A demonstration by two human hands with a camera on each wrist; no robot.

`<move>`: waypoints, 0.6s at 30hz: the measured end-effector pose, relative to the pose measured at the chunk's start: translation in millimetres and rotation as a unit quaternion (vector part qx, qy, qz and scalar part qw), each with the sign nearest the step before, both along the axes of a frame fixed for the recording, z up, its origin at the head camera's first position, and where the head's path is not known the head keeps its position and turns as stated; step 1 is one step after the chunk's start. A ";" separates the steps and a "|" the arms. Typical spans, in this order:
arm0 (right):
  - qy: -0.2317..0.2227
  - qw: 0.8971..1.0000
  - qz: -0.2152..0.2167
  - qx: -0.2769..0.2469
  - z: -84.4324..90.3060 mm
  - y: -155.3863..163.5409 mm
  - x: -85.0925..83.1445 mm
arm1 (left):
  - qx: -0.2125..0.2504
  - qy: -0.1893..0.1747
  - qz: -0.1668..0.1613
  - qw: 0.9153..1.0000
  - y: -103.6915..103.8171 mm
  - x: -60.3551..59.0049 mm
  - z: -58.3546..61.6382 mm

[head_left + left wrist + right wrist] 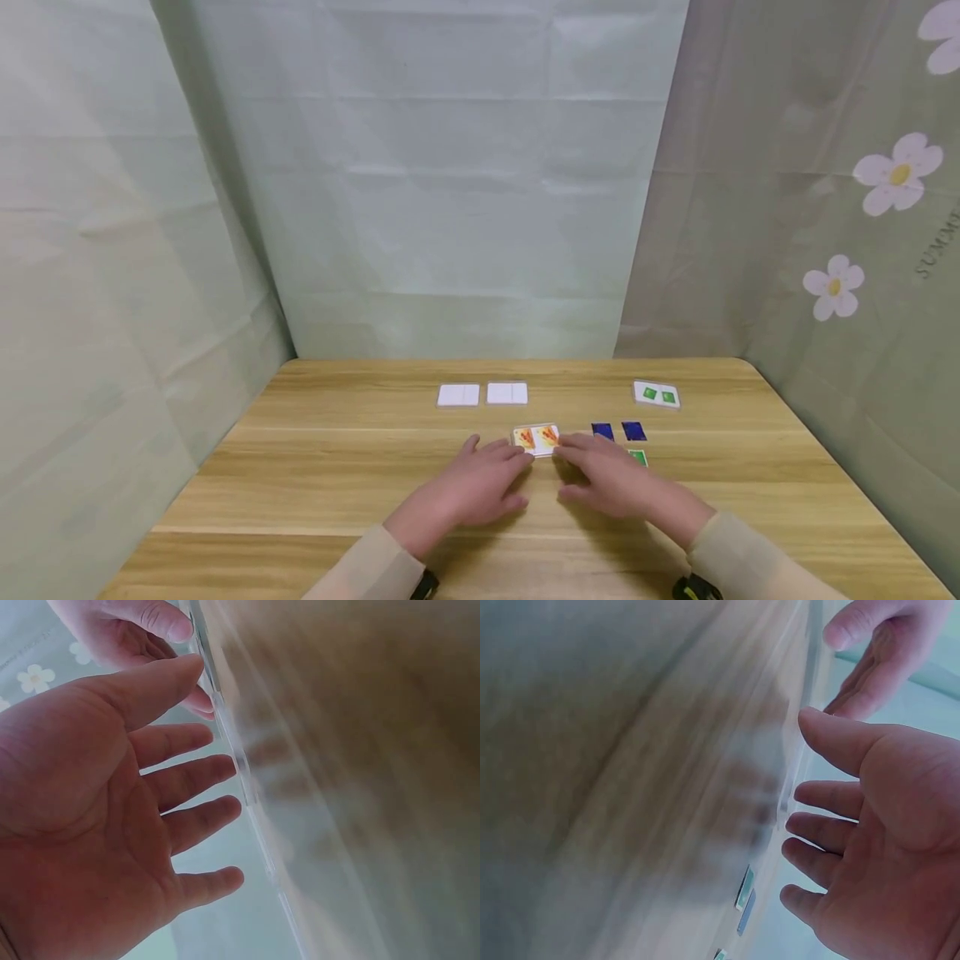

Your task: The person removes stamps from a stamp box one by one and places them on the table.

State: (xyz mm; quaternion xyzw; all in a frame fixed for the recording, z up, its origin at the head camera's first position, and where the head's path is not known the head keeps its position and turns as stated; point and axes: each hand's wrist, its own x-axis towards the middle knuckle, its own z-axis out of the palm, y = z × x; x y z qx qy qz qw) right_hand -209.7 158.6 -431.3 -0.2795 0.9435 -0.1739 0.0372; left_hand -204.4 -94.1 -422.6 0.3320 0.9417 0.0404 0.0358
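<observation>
- Nearest, the left hand (pixel 468 487) and right hand (pixel 611 482) lie palm-down over the table (pixel 315 467), their sleeves at the near edge. Both wrist views show the fingers straight and spread — neither grip is closed on anything.
- The fingertips of both hands meet the near edge of the orange-pictured card (pixel 536 437), one hand at each end, which reads as squaring or steadying it rather than lifting it.
- That card lies flat just beyond the hands, near the middle of the table, its long axis running left to right and its picture side up.
- Just right of it lie two blue cards (pixel 618 431), and a green card (pixel 637 457) shows beside the right hand.
- Farther back lie two white cards (pixel 482 394) side by side; off to the right — a card with green marks (pixel 656 394).
</observation>
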 end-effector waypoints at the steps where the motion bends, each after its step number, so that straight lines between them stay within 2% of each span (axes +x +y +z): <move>1: -0.001 1.000 0.000 0.001 0.3 -0.3 1.2 | -0.001 0.002 -0.002 1.000 -1.0 1.2 -0.1; 5: -0.006 1.000 -0.001 0.007 1.4 -1.3 6.2 | 0.000 0.003 -0.005 1.000 -5.3 5.5 -0.2; 13: 0.012 0.999 0.031 0.007 0.5 -0.5 14.6 | 0.006 0.006 -0.013 1.000 -11.7 10.3 -0.6; 18: 0.010 0.999 0.030 0.007 -0.2 -0.9 18.0 | 0.002 0.001 -0.013 1.000 -13.7 12.2 0.7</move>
